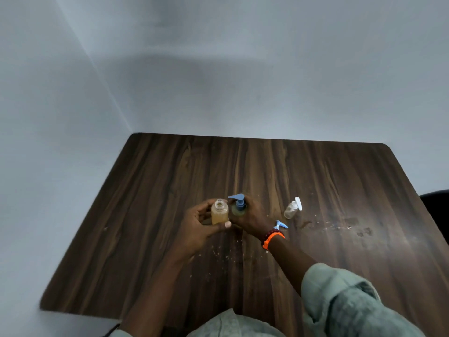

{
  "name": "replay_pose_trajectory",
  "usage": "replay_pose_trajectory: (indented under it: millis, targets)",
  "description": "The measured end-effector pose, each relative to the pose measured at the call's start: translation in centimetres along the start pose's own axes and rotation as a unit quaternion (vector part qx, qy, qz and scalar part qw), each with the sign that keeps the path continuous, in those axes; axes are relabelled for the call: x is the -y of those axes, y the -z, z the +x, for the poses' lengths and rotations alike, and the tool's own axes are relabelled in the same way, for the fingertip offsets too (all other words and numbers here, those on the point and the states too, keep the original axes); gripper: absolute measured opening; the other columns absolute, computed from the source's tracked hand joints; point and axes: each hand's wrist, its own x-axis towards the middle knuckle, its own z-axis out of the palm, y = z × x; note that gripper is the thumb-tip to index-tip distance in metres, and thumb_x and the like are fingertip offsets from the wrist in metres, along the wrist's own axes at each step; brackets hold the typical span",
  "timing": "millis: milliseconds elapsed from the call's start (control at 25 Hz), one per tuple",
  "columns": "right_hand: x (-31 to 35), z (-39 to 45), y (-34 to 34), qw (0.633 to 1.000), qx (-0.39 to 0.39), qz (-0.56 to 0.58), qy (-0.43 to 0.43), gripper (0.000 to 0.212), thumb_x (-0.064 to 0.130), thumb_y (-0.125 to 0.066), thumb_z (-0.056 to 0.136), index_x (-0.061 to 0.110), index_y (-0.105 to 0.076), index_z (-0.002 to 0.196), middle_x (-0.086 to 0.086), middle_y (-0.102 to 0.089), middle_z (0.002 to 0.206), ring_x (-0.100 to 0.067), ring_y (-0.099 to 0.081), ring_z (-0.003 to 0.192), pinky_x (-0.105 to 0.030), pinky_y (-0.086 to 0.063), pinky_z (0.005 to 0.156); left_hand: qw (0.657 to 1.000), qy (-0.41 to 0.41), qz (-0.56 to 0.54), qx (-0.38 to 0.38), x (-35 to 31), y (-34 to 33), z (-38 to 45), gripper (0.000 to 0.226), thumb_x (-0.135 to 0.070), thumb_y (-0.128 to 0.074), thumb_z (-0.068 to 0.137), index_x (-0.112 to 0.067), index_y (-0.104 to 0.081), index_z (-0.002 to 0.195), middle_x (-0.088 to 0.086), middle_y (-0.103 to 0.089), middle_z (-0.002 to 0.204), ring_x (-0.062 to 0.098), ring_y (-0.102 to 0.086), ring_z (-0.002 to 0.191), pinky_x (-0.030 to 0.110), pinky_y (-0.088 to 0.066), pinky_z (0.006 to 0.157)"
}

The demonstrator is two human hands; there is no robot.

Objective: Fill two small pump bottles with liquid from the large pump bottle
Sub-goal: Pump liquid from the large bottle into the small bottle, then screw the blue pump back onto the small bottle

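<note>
My left hand is shut on a small clear bottle with an open neck and yellowish liquid inside. Right beside it stands the large pump bottle with a blue pump head whose spout points left toward the small bottle's mouth. My right hand wraps around the large bottle's body from behind and the right. A second small bottle with a white pump top stands apart on the table to the right. A loose blue-and-white pump cap lies by my right wrist.
The dark wooden table sits in a corner of grey walls. Wet smears and droplets mark the surface at the right, and small specks lie in front of my hands. A dark chair shows at the right edge.
</note>
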Motion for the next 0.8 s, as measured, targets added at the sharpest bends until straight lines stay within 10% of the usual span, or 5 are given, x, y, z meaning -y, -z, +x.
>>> replay_pose_trajectory:
  millis: [280,480,800]
  targets:
    - [-4.5,1.3,-2.6,0.997,0.06,0.018,-0.037,0.062,0.052,-0.086,0.065,0.032,-0.065,0.12,0.007,-0.07,0.118,-0.015,-0.067,0.109,-0.047,-0.058,0.097,1.0,0.006,-0.008,0.004,0.2,-0.2,0.1,0.056,-0.001,-0.09,0.074,-0.016,-0.072,0.124,0.0,-0.08,0.118,0.016,-0.076,0.11,0.023,-0.062,0.087]
    - [-0.2,-1.1,1.6,0.988,0.129,-0.035,-0.08,0.072,0.019,-0.078,0.091,0.01,-0.039,0.151,-0.013,-0.058,0.141,-0.014,-0.061,0.115,-0.024,-0.047,0.106,1.0,0.005,-0.025,0.006,0.1,-0.7,0.3,0.059,0.001,-0.091,0.072,-0.015,-0.071,0.125,0.005,-0.08,0.117,0.023,-0.076,0.112,0.036,-0.061,0.098]
    - [-5.9,-4.3,3.3,0.948,0.002,-0.282,-0.148,0.044,0.036,-0.052,0.095,0.024,-0.047,0.137,-0.026,-0.049,0.144,-0.05,-0.046,0.133,-0.056,-0.044,0.108,0.999,0.008,-0.022,0.032,0.3,-1.5,0.0,0.064,0.002,-0.092,0.068,-0.016,-0.07,0.126,0.006,-0.078,0.122,0.025,-0.074,0.116,0.041,-0.06,0.102]
